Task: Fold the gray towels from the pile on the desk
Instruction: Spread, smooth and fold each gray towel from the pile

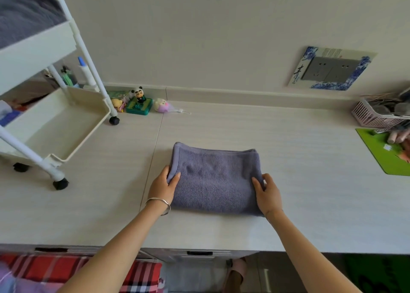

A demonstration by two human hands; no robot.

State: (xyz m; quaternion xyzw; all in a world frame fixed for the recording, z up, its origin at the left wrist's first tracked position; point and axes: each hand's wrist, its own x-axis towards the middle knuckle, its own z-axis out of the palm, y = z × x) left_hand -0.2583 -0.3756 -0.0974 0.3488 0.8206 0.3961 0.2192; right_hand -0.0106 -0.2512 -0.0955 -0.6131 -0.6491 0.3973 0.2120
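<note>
A gray towel (216,178), folded into a thick rectangle, lies flat in the middle of the desk (299,181). My left hand (163,187) grips its left edge, thumb on top and fingers tucked round the side. My right hand (267,193) holds the right edge the same way, thumb on the cloth. A silver bangle circles my left wrist. More gray towel fabric (24,11) fills the top tray of the white cart at the upper left.
A white rolling cart (55,124) stands on the desk's left part. Small toys (139,103) sit by the wall. A pink basket (375,115) and a green mat (388,153) occupy the right edge. A plaid cushion (88,270) lies below the desk front.
</note>
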